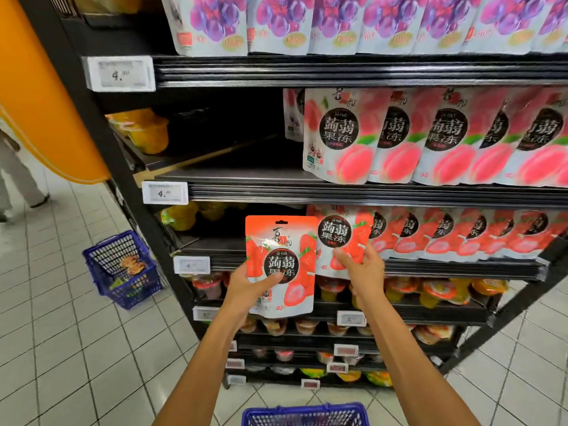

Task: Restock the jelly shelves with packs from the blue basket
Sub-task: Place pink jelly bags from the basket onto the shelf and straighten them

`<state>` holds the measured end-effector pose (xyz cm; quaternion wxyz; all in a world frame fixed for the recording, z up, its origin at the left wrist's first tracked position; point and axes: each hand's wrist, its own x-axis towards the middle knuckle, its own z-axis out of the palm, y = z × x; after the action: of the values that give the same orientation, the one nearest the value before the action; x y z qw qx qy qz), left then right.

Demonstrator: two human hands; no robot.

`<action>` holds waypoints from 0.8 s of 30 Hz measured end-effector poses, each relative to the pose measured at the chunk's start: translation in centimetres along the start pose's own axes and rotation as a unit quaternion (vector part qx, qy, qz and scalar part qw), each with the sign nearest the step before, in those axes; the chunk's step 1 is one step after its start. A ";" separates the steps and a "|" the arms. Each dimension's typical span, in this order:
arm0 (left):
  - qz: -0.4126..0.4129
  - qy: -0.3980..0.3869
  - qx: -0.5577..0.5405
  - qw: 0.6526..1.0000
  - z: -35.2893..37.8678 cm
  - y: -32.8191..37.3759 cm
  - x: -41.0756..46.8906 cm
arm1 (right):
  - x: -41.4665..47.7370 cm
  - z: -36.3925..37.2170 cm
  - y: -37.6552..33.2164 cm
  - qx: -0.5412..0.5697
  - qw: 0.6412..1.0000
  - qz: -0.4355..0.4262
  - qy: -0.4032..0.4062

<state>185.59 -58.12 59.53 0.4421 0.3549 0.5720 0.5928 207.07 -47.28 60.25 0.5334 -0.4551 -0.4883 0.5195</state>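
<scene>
From the head camera I look down my two bare arms at a dark store shelf unit. My left hand (246,285) is closed around a red strawberry jelly pack (281,265), thumb across its front, holding it upright in the air just in front of the shelf edge. My right hand (359,265) pinches the lower edge of a second strawberry pack (341,241), which stands at the left end of the strawberry row (455,235) on the third shelf (461,269) — the two packs are side by side, their edges touching or overlapping.

Above that, pink peach packs (430,136) fill the right part of the second shelf, whose left part holds only a few yellow cups (147,130). Purple grape packs (338,23) line the top shelf. White price tags (165,193) clip to the shelf fronts. Lower shelves carry small fruit jelly cups (436,292).

A blue basket (304,415) shows its rim at the bottom edge, directly below my arms. Another blue basket (123,269) sits on the white tiled floor (61,348) to the left, with a few packets inside. At far left, a person's legs (18,179) are partly visible beside an orange column (40,96).
</scene>
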 end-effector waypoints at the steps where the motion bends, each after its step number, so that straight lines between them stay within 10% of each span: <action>1: 0.000 0.000 -0.003 1.000 0.0 0.0 0.2 | 0.2 0.3 0.0 0.004 1.000 -0.006 0.008; 14: -0.007 -0.020 -0.004 1.000 -1.1 0.0 1.9 | 1.5 3.5 1.8 -0.075 0.992 -0.075 0.063; 24: -0.025 -0.007 -0.005 1.000 -1.0 -1.0 2.0 | 1.3 0.8 3.4 -0.333 0.933 -0.112 0.078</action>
<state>184.05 -56.67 58.22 0.4631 0.3422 0.5744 0.5818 205.86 -45.80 57.03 0.4425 -0.5881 -0.6378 0.2269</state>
